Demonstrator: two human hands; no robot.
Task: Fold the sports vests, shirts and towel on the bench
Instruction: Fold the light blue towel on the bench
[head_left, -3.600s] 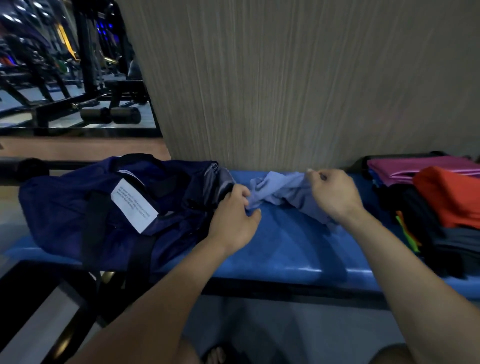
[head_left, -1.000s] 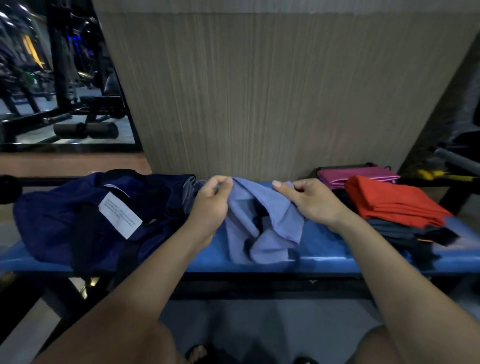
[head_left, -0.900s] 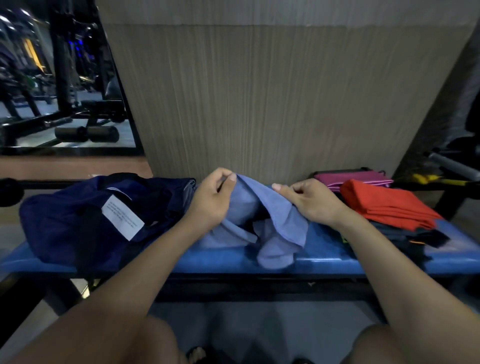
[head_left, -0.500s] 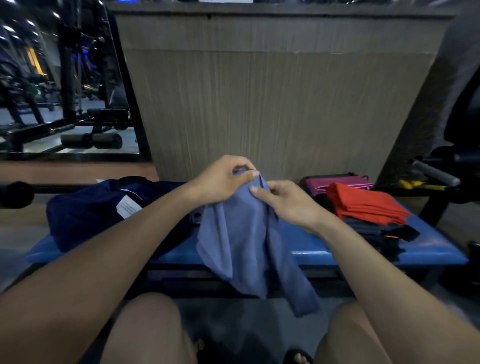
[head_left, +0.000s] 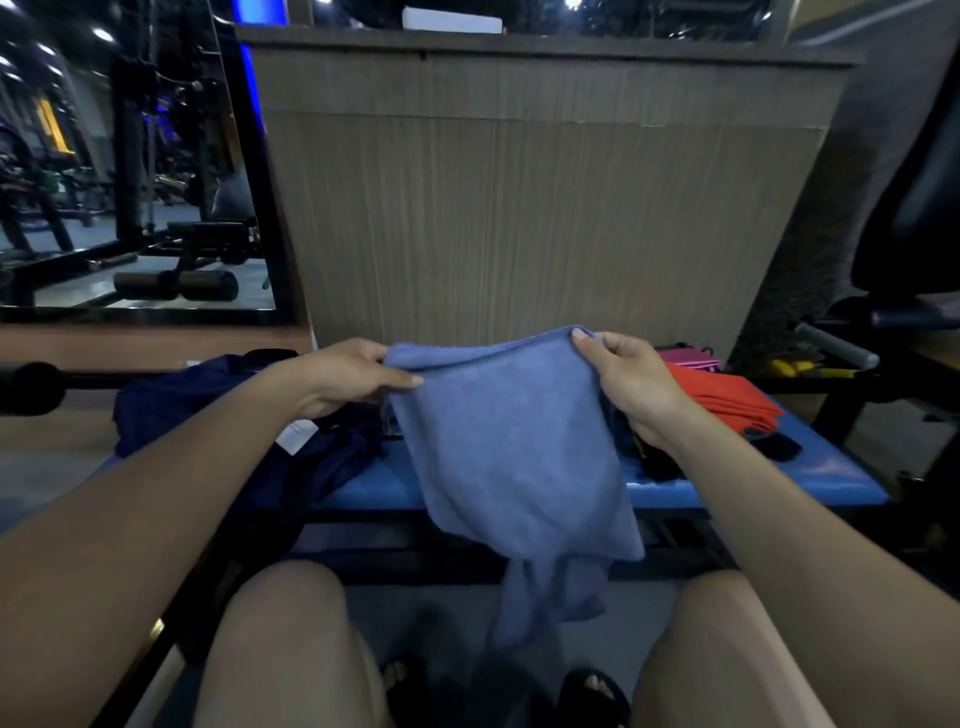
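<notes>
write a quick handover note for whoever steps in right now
Left hand pinches one top corner of the blue cloth, right hand the other; it hangs spread in the air in front of the bench.
Done: folded pile at the bench's right end, red on top.
Left: fold the blue cloth and stack it. Navy bag lies on the left; contents not visible.

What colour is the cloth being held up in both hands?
Light blue, plain with no pattern; the cloth shows clearly in the head view.
</notes>
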